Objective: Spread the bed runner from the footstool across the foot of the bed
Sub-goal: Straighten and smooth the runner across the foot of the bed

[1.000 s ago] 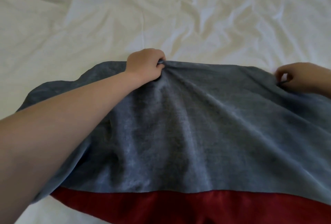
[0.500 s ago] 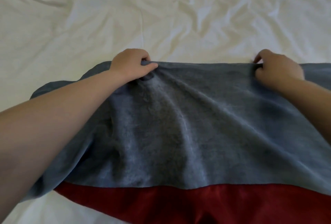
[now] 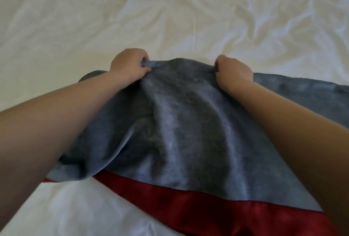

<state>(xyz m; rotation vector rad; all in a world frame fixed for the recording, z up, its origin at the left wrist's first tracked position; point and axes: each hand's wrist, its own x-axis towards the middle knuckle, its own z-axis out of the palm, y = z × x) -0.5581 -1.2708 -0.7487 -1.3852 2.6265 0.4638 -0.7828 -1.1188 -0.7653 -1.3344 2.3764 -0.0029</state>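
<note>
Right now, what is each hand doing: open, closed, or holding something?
Left hand: closed, gripping the far edge of the grey bed runner.
Right hand: closed, gripping the same edge, further right.

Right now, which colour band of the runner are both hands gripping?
The grey band, at its far edge; the red band lies nearer the camera, untouched.

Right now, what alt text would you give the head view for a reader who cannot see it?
The left hand and right hand grip the far edge of a grey bed runner, close together, so the cloth bunches between them. Its near side has a red band, and it lies on a wrinkled white sheet.
</note>
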